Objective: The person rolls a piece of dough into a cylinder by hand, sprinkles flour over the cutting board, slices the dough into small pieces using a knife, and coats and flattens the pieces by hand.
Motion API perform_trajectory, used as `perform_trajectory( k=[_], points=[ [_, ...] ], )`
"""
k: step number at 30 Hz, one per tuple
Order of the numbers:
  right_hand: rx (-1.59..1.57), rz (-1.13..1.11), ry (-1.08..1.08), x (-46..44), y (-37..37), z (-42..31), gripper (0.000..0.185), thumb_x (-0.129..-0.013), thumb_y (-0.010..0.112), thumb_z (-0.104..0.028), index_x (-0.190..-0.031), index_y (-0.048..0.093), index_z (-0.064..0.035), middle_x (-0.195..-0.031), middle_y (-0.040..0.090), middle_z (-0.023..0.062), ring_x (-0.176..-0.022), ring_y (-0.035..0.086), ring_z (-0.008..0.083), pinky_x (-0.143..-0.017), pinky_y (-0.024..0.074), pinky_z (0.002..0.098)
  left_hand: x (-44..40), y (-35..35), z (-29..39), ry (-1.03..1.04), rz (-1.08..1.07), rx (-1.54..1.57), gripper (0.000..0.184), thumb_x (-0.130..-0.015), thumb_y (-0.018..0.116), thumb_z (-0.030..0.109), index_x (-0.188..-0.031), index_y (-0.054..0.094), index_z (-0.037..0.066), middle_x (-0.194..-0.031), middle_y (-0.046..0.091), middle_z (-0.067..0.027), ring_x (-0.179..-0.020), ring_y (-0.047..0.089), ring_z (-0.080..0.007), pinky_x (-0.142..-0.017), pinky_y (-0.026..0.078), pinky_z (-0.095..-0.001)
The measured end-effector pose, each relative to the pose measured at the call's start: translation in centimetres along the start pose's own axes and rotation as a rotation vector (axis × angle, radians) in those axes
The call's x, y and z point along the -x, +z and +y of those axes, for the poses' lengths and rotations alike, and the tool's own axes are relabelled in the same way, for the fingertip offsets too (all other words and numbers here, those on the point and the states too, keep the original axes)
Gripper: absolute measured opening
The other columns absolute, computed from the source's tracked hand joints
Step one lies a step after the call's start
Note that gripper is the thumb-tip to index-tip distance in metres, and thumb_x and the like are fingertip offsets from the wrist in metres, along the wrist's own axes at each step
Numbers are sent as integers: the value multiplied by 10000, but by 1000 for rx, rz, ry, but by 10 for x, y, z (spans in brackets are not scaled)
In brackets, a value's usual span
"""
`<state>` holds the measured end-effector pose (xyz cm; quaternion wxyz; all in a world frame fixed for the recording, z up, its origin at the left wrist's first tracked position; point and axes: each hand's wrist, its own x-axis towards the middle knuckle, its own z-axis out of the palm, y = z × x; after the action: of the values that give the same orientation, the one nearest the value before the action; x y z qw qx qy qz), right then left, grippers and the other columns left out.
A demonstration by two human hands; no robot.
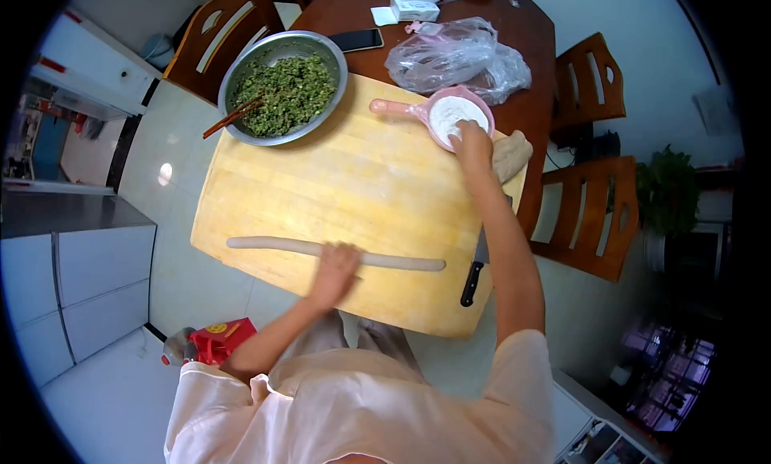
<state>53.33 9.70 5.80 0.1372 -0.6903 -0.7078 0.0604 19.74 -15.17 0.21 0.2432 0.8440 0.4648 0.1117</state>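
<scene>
Slatted brown wooden chairs [626, 179] flank a glossy red-brown bench [530, 34] bearing a pale wooden board [337, 191]; left grip [336, 267] on beige dough rope [405, 261], right grip [472, 141] in white flour [448, 112], closure unclear for both.

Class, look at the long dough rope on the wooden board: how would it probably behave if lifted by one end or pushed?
The dough rope would probably droop or stretch if lifted by one end, being long, thin and apparently soft. Pushed sideways, it may roll, since it looks rounded and lies on a flat board, though the left hand on it could hold its middle back.
</scene>
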Motion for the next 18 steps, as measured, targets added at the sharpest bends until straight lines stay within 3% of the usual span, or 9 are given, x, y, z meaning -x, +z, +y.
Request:
perform_trajectory(
  k=[1,3,6,8,10,13,15,17,18],
  points=[
    [107,-135,121,-22,5,1,436,-790,779,-244,-1152,653,-34,-1083,671,193,-1037,650,369,-878,540,449,-4,9,22,64,-29,-33,672,-779,763,203,-1374,496,39,-1398,487,-196,-1335,430,-374,-1154,234,-611],
    [82,-209,90,-51,46,31,478,-741,807,-246,-1122,645,-10,-1074,683,224,-1010,648,401,-896,509,474,-2,36,50,133,-34,60,662,-839,707,200,-1435,457,59,-1479,429,-200,-1420,368,-362,-1176,199,-607],
    [87,-123,18,-59,76,47,508,-732,775,-117,-1212,641,-18,-1070,695,239,-1032,653,402,-937,498,466,5,41,70,137,29,249,560,-869,704,199,-1388,521,99,-1480,466,-147,-1390,429,-334,-1174,225,-593],
    [-36,71,-119,-55,84,70,354,-775,699,-36,-1129,685,-18,-1070,704,208,-1038,653,384,-931,502,439,17,19,71,102,65,343,457,-895,679,187,-1330,571,100,-1424,529,-117,-1359,468,-325,-1174,256,-571],
    [-187,-22,135,-54,59,63,307,-797,735,-53,-1096,693,4,-1066,720,196,-992,682,363,-899,522,400,37,4,48,18,116,354,397,-889,669,150,-1272,602,68,-1371,562,-130,-1330,489,-331,-1165,275,-576],
    [-492,-20,70,-20,20,12,182,-845,672,-14,-1026,689,5,-963,714,205,-902,686,354,-817,521,389,67,-31,9,-131,235,372,247,-886,658,110,-1125,656,46,-1216,647,-138,-1174,588,-339,-1107,381,-541],
    [-647,-238,217,17,1,-72,156,-858,640,-1,-1011,668,2,-908,685,228,-873,682,347,-794,517,394,88,-44,-10,-240,227,359,212,-884,661,107,-1087,670,47,-1138,675,-137,-1100,617,-346,-1069,429,-496],
    [-692,-206,-161,38,29,-118,162,-855,630,7,-1015,650,-8,-891,664,229,-854,670,357,-771,516,389,101,-42,-21,-319,214,333,186,-882,665,106,-1057,681,46,-1066,695,-135,-1042,634,-352,-1032,465,-460],
    [-604,-260,-183,44,18,-157,173,-849,631,12,-1020,645,-11,-896,661,223,-849,662,367,-763,516,389,101,-45,-21,-299,242,320,158,-884,670,106,-1028,690,46,-995,700,-143,-995,639,-370,-958,497,-451]
  ],
)
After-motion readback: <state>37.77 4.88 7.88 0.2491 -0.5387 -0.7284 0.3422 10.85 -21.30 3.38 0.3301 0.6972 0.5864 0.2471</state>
